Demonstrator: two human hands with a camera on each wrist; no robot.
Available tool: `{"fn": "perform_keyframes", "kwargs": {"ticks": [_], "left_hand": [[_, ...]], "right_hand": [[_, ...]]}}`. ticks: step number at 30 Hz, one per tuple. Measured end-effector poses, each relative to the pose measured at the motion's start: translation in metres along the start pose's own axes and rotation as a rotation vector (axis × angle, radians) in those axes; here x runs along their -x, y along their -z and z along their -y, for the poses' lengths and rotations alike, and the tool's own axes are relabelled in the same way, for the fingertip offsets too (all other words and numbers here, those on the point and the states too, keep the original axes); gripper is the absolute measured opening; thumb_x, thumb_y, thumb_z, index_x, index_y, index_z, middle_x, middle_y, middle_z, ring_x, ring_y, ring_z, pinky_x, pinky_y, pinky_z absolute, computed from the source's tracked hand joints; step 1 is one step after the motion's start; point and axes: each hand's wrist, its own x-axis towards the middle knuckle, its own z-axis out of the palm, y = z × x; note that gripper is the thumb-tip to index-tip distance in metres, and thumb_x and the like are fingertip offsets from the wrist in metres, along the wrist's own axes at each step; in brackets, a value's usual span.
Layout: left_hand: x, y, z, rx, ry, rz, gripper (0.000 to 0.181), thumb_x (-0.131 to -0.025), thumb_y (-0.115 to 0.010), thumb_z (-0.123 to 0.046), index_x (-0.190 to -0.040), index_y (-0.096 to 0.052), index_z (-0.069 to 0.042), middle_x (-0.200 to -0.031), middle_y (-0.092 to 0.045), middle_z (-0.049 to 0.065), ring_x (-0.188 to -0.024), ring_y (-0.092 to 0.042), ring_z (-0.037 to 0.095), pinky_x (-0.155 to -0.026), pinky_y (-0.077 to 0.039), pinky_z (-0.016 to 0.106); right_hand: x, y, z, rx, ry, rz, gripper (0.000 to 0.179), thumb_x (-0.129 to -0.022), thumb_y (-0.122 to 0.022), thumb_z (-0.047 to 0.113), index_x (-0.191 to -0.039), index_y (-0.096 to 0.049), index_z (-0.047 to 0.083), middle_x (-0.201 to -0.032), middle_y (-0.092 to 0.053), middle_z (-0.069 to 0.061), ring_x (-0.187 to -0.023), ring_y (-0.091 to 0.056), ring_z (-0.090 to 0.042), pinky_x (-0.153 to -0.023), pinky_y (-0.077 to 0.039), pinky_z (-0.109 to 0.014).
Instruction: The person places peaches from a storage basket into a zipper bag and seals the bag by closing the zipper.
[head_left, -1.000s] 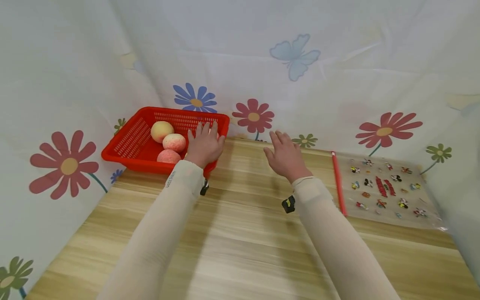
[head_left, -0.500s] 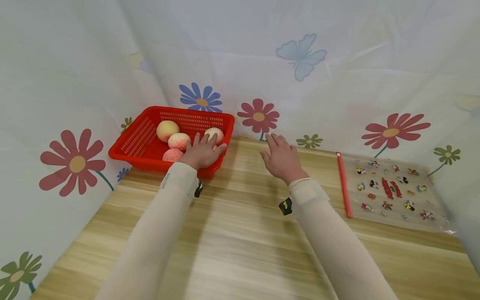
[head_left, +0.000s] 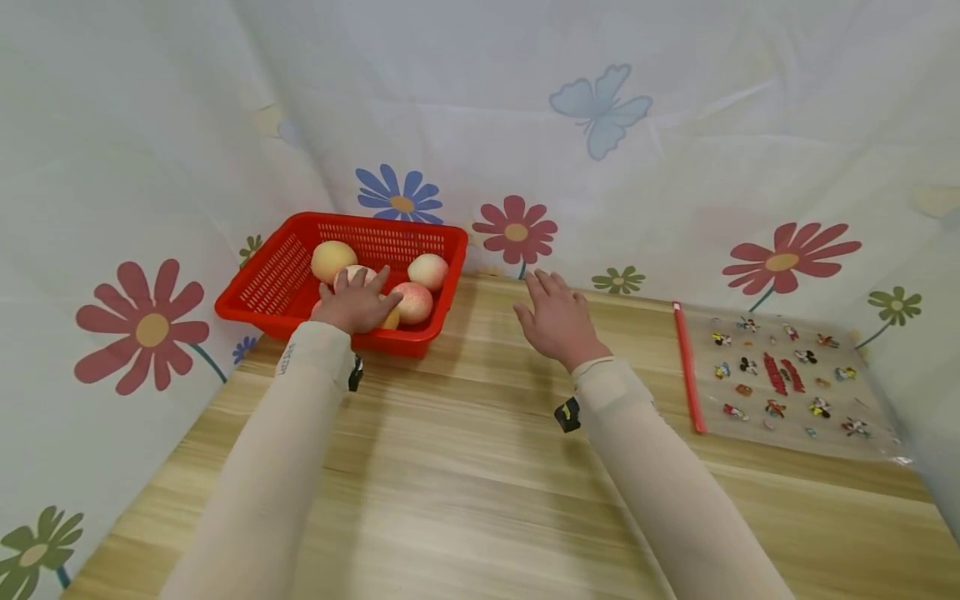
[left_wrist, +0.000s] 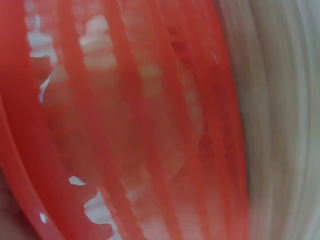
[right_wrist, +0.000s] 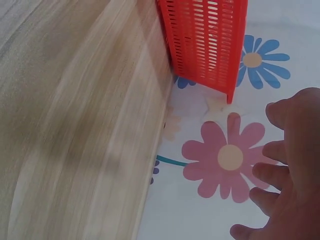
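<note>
My left hand (head_left: 351, 307) reaches over the front rim of a red plastic basket (head_left: 251, 317), its fingers spread above the fruit inside. Several peaches lie there: a yellowish one (head_left: 333, 261) at the back, a pale one (head_left: 428, 272) at the back right and a pinker one (head_left: 413, 304) at the front right. Another peach (head_left: 354, 272) is partly covered by my fingers, and an orange-yellow one (head_left: 391, 318) shows beside the hand. In the left wrist view the slotted basket wall (left_wrist: 130, 115) fills most of the picture. My right hand (head_left: 558, 321) hovers over the table, fingers extended, holding nothing.
A clear zip bag (head_left: 787, 383) with a red slider edge and cartoon prints lies flat at the table's right. The wood-grain table (head_left: 465, 467) meets a flower-printed cloth (head_left: 480, 100) at the back and left.
My left hand has moved left across the basket, from its right side to the front middle, uncovering the peaches at the right. My right hand has barely moved.
</note>
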Motion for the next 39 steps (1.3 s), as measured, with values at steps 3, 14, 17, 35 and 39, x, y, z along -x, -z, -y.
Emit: {"fn": "perform_keyframes", "kwargs": {"ticks": [3,14,17,35,39], "left_hand": [[-0.002,0.003,0.016,0.007,0.051,0.013,0.078,-0.097,-0.038,-0.056,-0.157,-0.001,-0.023,-0.16,-0.001,0.026,-0.143,0.008,0.055,-0.105,-0.001,0.079],[0.006,0.018,0.046,0.08,0.138,-0.154,0.067,-0.101,-0.036,-0.037,-0.157,-0.007,-0.015,-0.157,-0.008,0.031,-0.142,0.0,0.057,-0.106,-0.002,0.079],[0.011,0.021,0.053,0.096,0.153,-0.17,0.069,-0.101,-0.037,-0.038,-0.157,-0.004,-0.014,-0.157,-0.008,0.03,-0.142,0.001,0.057,-0.107,-0.001,0.078],[0.026,0.027,0.093,0.094,0.245,-0.259,0.072,-0.099,-0.042,-0.027,-0.155,-0.002,-0.007,-0.155,-0.007,0.034,-0.141,-0.002,0.058,-0.11,-0.002,0.075],[0.027,0.028,0.102,0.105,0.273,-0.266,0.071,-0.099,-0.041,-0.026,-0.155,-0.002,-0.005,-0.152,-0.009,0.038,-0.138,-0.007,0.058,-0.108,-0.005,0.077]], "right_hand": [[-0.001,-0.003,0.0,-0.001,0.0,0.003,0.061,-0.102,-0.036,0.043,-0.153,-0.025,0.011,-0.158,-0.028,-0.013,-0.147,-0.022,-0.035,-0.112,-0.027,-0.063],[-0.008,-0.01,0.011,0.006,0.011,0.0,0.061,-0.102,-0.038,0.044,-0.153,-0.028,0.012,-0.157,-0.03,-0.012,-0.147,-0.024,-0.034,-0.112,-0.029,-0.061],[-0.011,-0.012,0.018,-0.006,0.014,0.006,0.062,-0.101,-0.04,0.044,-0.152,-0.028,0.011,-0.157,-0.03,-0.012,-0.146,-0.025,-0.034,-0.113,-0.029,-0.06],[-0.026,-0.031,0.059,-0.071,0.003,0.035,0.071,-0.097,-0.047,0.051,-0.151,-0.03,0.008,-0.153,-0.036,-0.014,-0.139,-0.038,-0.034,-0.112,-0.034,-0.056],[-0.029,-0.036,0.067,-0.11,0.017,0.047,0.072,-0.097,-0.047,0.051,-0.152,-0.028,0.008,-0.151,-0.038,-0.016,-0.137,-0.04,-0.035,-0.112,-0.036,-0.053]]}}
